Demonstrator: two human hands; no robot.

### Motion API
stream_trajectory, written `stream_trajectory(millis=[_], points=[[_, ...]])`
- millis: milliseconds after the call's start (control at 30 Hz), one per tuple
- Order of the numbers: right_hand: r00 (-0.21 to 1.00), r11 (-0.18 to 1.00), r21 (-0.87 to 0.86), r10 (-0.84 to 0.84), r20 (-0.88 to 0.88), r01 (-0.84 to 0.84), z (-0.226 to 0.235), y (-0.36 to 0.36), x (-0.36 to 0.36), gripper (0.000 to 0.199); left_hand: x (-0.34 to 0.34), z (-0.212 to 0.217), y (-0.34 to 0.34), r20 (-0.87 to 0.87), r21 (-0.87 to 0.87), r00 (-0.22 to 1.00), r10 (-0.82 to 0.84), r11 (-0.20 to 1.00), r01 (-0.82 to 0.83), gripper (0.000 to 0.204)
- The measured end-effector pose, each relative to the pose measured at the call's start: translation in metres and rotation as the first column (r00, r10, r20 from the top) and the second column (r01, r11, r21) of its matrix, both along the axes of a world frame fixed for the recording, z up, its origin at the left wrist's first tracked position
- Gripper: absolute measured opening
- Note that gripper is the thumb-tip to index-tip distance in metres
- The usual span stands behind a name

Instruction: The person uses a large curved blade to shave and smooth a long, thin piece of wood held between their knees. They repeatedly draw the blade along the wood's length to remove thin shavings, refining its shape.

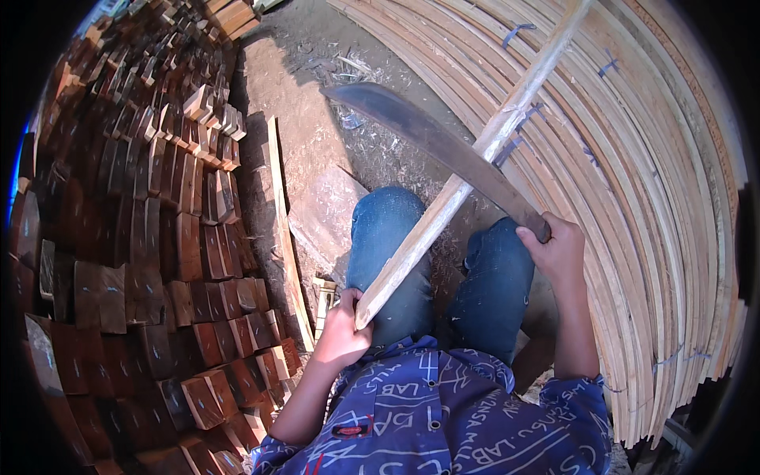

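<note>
Gripping the near end of a pale stick (439, 214), the left hand (346, 328) sits at 6 to 7 o'clock, its grip closed round the wood. The stick slants up from there to 1 o'clock, passing over one knee of the blue jeans (388, 207) and on above the slats (657, 198). The right hand (558, 249), at 3 o'clock, has its grip closed on the butt of a machete (419, 131), thumb laid along it. The dark blade curves away toward 11 o'clock and crosses over the stick at 1 o'clock; whether its edge touches the wood there, I cannot tell.

Long slats lie side by side in bundles from 12 round to 4 o'clock, bound here and there with blue ties (518, 33). Brown wood blocks (142, 237) are stacked in rows from 7 to 11 o'clock, several with lighter faces. Between stack and knees, a thin strip (281, 229) lies on the ground (301, 103), running from 11 down to 7 o'clock, and a flat board (328, 210) lies just beside it at 10 o'clock. A blue patterned shirt (467, 404) fills 6 o'clock
</note>
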State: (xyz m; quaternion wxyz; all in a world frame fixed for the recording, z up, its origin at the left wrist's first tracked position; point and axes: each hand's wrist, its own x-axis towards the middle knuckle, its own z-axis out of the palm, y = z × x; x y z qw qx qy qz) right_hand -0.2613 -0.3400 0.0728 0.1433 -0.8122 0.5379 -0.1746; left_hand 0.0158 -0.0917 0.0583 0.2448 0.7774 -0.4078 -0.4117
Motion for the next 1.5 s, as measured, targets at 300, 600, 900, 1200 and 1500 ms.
stream_trajectory(millis=[300,600,900,1200,1500], points=[[0.865,0.849,-0.187,0.501,-0.008,-0.494,0.0,0.043,0.088,0.065,0.011,0.009,-0.007,-0.114,0.202,0.991,0.064,0.979,-0.04,0.035],[0.866,0.838,-0.222,0.495,-0.072,-0.498,0.007,0.033,0.07,0.065,0.004,0.0,-0.004,0.036,-0.014,0.998,-0.044,0.999,0.045,0.039],[0.988,0.985,-0.102,-0.144,-0.051,0.139,0.015,-0.027,-0.011,0.061,0.011,0.0,-0.005,0.11,-0.02,0.987,-0.118,0.993,0.12,0.039],[0.971,0.97,0.046,0.238,0.025,-0.239,-0.001,0.024,0.053,0.062,0.013,0.005,-0.017,0.059,-0.018,0.983,-0.174,0.984,0.175,0.026],[0.881,0.862,-0.241,0.47,0.052,-0.445,0.001,0.034,0.091,0.066,0.014,0.002,-0.008,0.035,0.019,0.995,-0.089,0.996,0.088,0.021]])
